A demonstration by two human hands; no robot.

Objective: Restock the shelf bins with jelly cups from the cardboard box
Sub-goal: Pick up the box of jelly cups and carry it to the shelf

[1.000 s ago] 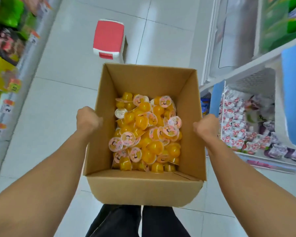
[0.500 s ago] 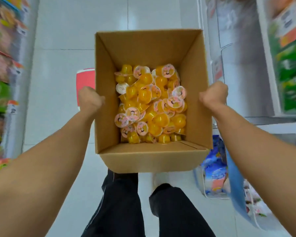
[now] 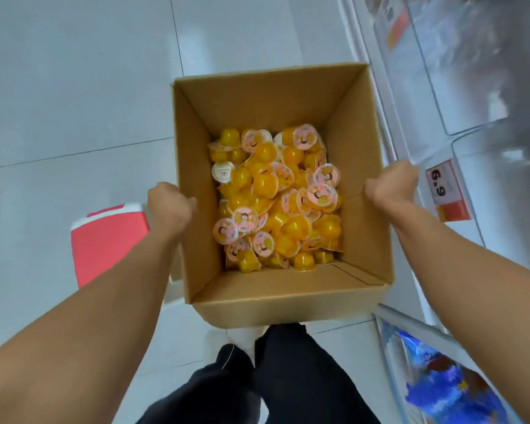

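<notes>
An open cardboard box [image 3: 288, 295] hangs in front of me above the floor, carried between both hands. Several yellow jelly cups [image 3: 276, 203] with pink printed lids lie heaped on its bottom. My left hand [image 3: 170, 206] grips the box's left wall at the rim. On the right wall's rim, my right hand [image 3: 390, 185] holds on with curled fingers. The shelf bins [image 3: 478, 96] on the right are blurred, clear-fronted, with an orange price tag [image 3: 445, 191] reading 6.9.
A red and white stool [image 3: 107, 240] stands on the tiled floor at the left, partly behind my left arm. A low bin [image 3: 389, 319] with blue packets [image 3: 447, 384] sits at the lower right. My dark trouser legs [image 3: 257, 377] are below the box.
I have walked forward with the box. The stool, once ahead of the box, now lies beside my left arm. The bin of white and red packets left view; the clear bins came in.
</notes>
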